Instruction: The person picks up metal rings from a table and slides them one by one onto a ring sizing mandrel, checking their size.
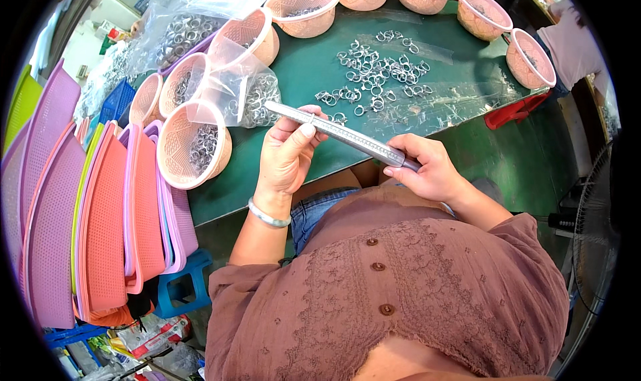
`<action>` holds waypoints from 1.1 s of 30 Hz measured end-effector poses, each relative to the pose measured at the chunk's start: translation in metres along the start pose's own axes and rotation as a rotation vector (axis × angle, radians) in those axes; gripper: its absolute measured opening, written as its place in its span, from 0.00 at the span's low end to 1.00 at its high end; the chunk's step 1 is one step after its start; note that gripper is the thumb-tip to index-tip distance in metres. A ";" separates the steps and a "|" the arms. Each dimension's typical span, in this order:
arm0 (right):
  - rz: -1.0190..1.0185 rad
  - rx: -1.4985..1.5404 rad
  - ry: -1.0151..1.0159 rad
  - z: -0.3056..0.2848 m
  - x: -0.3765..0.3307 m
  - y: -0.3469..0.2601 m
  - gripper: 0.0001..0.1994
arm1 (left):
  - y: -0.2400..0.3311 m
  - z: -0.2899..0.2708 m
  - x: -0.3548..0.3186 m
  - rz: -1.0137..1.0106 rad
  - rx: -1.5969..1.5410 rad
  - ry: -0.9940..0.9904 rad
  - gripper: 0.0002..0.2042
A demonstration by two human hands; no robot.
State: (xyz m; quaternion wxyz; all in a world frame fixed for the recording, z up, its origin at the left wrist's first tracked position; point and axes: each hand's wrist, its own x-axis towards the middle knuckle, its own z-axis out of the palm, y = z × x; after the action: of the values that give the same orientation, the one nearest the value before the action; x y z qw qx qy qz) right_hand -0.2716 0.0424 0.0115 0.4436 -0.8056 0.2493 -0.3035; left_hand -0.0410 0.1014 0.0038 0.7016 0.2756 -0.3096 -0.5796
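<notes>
A long tapered metal ring mandrel (354, 138) with graduation marks lies slantwise in front of me, over the table's near edge. My right hand (424, 167) is closed round its dark handle at the thick end. Near the thin end, my left hand (294, 144) pinches what looks like a ring (312, 119) on the mandrel; the fingers partly hide it. Beyond the mandrel, many silver-coloured rings (377, 74) lie loose in a pile on the green table (307, 61). Beside my left hand stands a clear plastic bag (257, 97) full of rings.
Pink baskets (195, 144) holding rings line the table's left and far sides. A larger ring-filled bag (183, 37) sits at the far left. Stacked colourful plastic baskets (110, 227) crowd my left, by a blue stool (183, 284). A fan (591, 227) and another person (571, 41) are at right.
</notes>
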 end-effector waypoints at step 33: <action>0.023 0.098 0.056 -0.023 0.002 0.022 0.13 | 0.027 0.016 0.055 0.234 0.208 0.133 0.08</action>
State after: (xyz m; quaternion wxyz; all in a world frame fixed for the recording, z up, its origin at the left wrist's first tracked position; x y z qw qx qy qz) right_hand -0.2894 0.0179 0.0026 0.4786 -0.7712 0.2559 -0.3327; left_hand -0.0282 0.0516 0.0406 0.7511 0.3464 -0.3508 -0.4392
